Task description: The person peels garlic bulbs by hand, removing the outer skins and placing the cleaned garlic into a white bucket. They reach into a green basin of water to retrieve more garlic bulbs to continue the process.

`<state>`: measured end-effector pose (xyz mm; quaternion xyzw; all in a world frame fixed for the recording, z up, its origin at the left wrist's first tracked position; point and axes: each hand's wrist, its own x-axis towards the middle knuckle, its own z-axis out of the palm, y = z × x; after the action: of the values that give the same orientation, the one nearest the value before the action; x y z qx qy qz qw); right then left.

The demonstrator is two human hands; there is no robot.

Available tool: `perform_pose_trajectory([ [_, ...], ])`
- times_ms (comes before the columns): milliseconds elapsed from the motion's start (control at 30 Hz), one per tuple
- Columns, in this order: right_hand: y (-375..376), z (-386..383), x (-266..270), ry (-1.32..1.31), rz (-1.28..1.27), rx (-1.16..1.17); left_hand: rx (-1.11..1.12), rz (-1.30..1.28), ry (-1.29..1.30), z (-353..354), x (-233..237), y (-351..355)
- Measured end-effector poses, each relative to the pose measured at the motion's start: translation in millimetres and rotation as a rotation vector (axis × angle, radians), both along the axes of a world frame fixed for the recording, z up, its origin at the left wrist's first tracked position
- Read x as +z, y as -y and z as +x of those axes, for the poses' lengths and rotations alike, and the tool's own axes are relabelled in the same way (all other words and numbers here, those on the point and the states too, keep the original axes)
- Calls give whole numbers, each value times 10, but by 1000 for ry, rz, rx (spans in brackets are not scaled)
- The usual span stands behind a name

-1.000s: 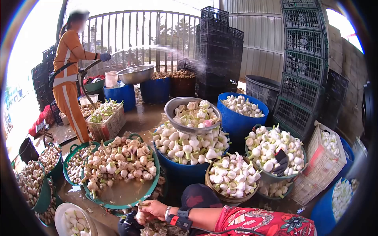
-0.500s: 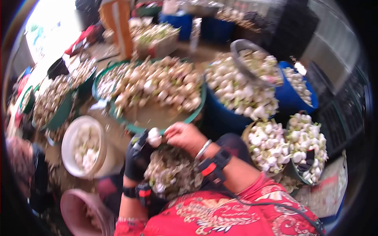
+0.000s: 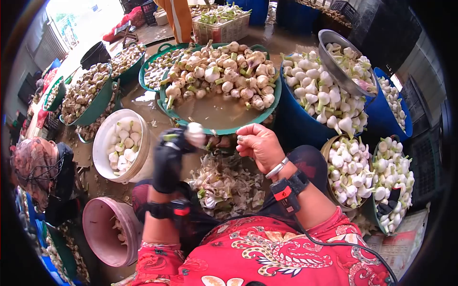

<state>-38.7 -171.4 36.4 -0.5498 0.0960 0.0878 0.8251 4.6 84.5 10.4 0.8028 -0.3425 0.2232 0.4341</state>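
My left hand (image 3: 169,155), in a black glove with the fingertips blurred by motion, holds a white garlic bulb (image 3: 195,135) at its top. Bare and to the right of the bulb, my right hand (image 3: 260,145) has its fingers curled and pressed together; whether anything small sits in the pinch is too small to tell. The two hands are apart. Below them lies a heap of garlic skins and trimmings (image 3: 224,183) between my knees. Just beyond the hands stands a green tub (image 3: 219,131) with unpeeled garlic bulbs (image 3: 238,66) piled at its far side.
A white bucket (image 3: 100,148) with peeled bulbs and a pink bucket (image 3: 107,233) stand left. Blue barrels (image 3: 293,128) of white garlic and a metal bowl (image 3: 327,40) are at right. A person's covered head (image 3: 36,167) is at far left; orange trousers (image 3: 177,21) show behind.
My left hand has lifted slightly with the bulb, and my right hand has moved away to the right. The gap between them is wider. The camera view has shifted.
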Motion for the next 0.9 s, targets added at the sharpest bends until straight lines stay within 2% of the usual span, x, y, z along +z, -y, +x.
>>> perform_pose_trajectory([
  [33,48,-5,-19,-4,11,-5,190,140,155,50,136,-250],
  [67,108,6,-32,-34,18,-18,310,155,78,70,257,-587],
  [100,172,33,-42,-61,26,-32,365,-570,-517,77,402,-759],
  [133,224,62,-61,-86,37,-47,471,-262,-298,65,599,-848],
  [167,267,96,-141,-81,14,-50,647,-8,-139,269,344,-1298],
  [200,290,126,-179,-74,29,-62,686,21,-152,248,417,-1211],
  [267,279,180,-242,-112,101,48,480,-75,-214,269,534,-615],
  [333,274,237,-388,-135,207,106,275,-4,-407,429,334,-37],
  [400,318,263,-495,-206,214,82,91,31,-465,619,43,572],
  [467,393,289,-583,-269,134,24,39,188,-354,914,-84,1046],
  [567,456,311,-581,-227,74,-21,12,54,-375,1592,-292,1662],
  [600,470,326,-593,-202,80,-17,59,62,-494,1851,-415,1812],
  [633,493,328,-582,-195,90,-24,106,69,-610,2046,-514,1935],
  [667,521,334,-549,-186,99,-32,97,72,-608,2176,-576,2031],
  [733,576,354,-477,-208,93,-54,130,225,-702,2341,-687,2163],
  [800,595,370,-467,-162,92,-89,146,193,-775,2183,-541,2177],
  [867,582,409,-525,-76,55,-191,6,-142,-760,1846,-344,2055],
  [900,533,447,-593,29,59,-272,-66,-233,-853,1684,-283,1918],
])
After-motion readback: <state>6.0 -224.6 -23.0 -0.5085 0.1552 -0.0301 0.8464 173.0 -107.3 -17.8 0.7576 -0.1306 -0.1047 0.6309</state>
